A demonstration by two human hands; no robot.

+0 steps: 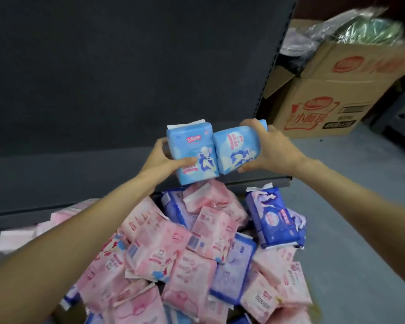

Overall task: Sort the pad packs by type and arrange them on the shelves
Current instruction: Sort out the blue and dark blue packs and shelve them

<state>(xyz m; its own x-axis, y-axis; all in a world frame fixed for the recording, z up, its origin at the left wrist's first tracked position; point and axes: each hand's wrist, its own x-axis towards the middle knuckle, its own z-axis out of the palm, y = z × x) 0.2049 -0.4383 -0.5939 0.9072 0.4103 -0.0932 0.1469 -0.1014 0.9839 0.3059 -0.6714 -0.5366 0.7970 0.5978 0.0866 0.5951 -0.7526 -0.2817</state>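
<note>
My left hand [160, 161] grips a light blue pad pack [192, 150], held upright. My right hand [272, 148] grips a second light blue pad pack [234, 149], tilted sideways. The two packs touch side by side above the front edge of a dark shelf [80, 174]. Below my arms lies a heap of pad packs: several pink packs [164, 251], several dark blue packs [272, 216], and a pale purple one [232, 270].
The dark back panel [126, 66] of the shelving fills the upper left. A shelf upright [275, 59] runs down on the right. Beyond it stands a cardboard box [332, 97] with plastic-wrapped goods on top, on a grey floor [360, 195].
</note>
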